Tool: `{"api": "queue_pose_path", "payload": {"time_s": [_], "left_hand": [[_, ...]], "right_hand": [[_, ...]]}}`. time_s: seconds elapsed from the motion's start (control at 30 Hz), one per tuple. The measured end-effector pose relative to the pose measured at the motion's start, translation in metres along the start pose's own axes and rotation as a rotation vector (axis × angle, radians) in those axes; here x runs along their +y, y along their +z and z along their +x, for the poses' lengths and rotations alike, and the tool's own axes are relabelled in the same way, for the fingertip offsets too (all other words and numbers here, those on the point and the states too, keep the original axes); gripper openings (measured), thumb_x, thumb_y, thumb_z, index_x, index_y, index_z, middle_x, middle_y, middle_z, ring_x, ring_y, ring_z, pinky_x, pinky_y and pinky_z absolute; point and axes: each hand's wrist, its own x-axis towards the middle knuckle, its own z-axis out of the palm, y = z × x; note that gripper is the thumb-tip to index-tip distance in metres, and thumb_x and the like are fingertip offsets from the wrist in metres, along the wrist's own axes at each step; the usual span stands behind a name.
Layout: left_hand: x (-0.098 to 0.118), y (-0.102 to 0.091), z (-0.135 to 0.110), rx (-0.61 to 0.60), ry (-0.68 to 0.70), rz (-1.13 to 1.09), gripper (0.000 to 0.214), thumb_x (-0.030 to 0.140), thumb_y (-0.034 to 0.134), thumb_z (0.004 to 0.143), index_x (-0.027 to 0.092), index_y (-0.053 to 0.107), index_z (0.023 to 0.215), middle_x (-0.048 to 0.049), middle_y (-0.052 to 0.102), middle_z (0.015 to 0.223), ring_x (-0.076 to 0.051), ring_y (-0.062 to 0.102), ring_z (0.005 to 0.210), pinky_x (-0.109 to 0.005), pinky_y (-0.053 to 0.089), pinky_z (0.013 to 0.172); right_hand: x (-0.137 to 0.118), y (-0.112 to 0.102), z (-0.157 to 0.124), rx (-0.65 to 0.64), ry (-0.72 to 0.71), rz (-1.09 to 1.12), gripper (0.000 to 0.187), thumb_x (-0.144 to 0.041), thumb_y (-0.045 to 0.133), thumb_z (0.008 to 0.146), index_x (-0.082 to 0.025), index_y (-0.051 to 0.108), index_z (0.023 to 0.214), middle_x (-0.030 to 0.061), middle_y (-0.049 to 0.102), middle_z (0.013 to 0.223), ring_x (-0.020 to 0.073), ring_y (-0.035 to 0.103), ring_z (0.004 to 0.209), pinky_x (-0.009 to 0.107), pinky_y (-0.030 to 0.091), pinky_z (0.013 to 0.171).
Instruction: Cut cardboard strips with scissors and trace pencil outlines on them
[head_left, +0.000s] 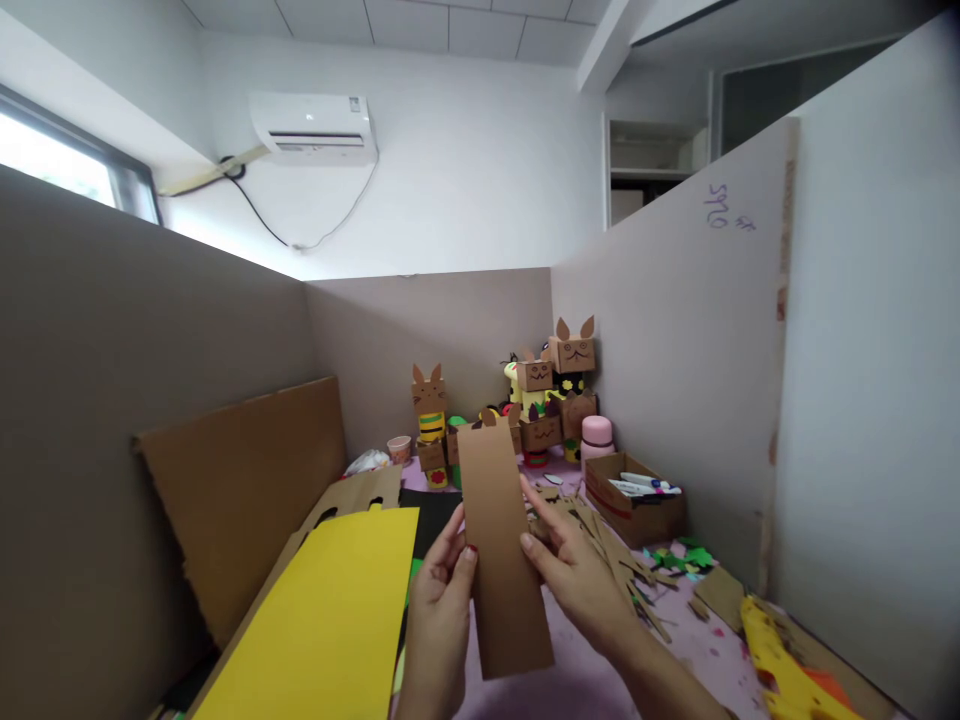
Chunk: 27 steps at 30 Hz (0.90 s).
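Note:
I hold a long brown cardboard strip (499, 540) upright in front of me, above the table. My left hand (439, 600) grips its left edge with thumb and fingers closed on it. My right hand (577, 575) holds the right edge, thumb pressed on the front face. The strip's lower end hangs free between my wrists.
A yellow paper sheet (330, 620) lies on a cardboard panel at left. A large cardboard board (247, 490) leans on the left partition. Cardboard animal figures (551, 390) stand at the back. A box of markers (634, 495), a pink bottle (598, 440) and cardboard scraps (622, 570) lie right.

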Motion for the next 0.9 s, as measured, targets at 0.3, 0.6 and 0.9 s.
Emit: {"api": "queue_pose_path", "payload": {"time_s": [0.3, 0.6, 0.9], "left_hand": [[0.013, 0.005, -0.005, 0.091, 0.030, -0.004, 0.054, 0.028, 0.071, 0.070, 0.020, 0.056, 0.122, -0.0102, 0.062, 0.122, -0.024, 0.059, 0.109, -0.030, 0.049, 0.088], [0.034, -0.018, 0.008, 0.246, 0.067, -0.178, 0.030, 0.033, 0.074, 0.067, 0.016, 0.068, 0.090, -0.0025, 0.072, 0.083, -0.011, 0.064, 0.073, -0.017, 0.047, 0.062], [0.036, -0.018, 0.008, 0.282, 0.096, -0.250, 0.024, 0.030, 0.077, 0.061, 0.018, 0.069, 0.080, 0.0021, 0.071, 0.075, -0.009, 0.063, 0.067, -0.015, 0.044, 0.061]], "right_hand": [[-0.008, 0.004, -0.002, -0.101, 0.116, 0.091, 0.066, -0.037, 0.063, 0.079, -0.028, 0.035, 0.139, 0.0049, 0.053, 0.133, 0.0221, 0.050, 0.119, 0.040, 0.037, 0.102], [-0.006, 0.006, -0.012, -0.335, 0.229, -0.091, 0.060, -0.037, 0.060, 0.081, -0.027, 0.040, 0.137, 0.0056, 0.067, 0.108, 0.0233, 0.059, 0.097, 0.040, 0.043, 0.091], [-0.007, 0.006, -0.012, -0.338, 0.193, -0.123, 0.054, -0.032, 0.060, 0.082, -0.027, 0.046, 0.133, 0.0066, 0.067, 0.113, 0.0274, 0.056, 0.106, 0.043, 0.042, 0.093]]}}
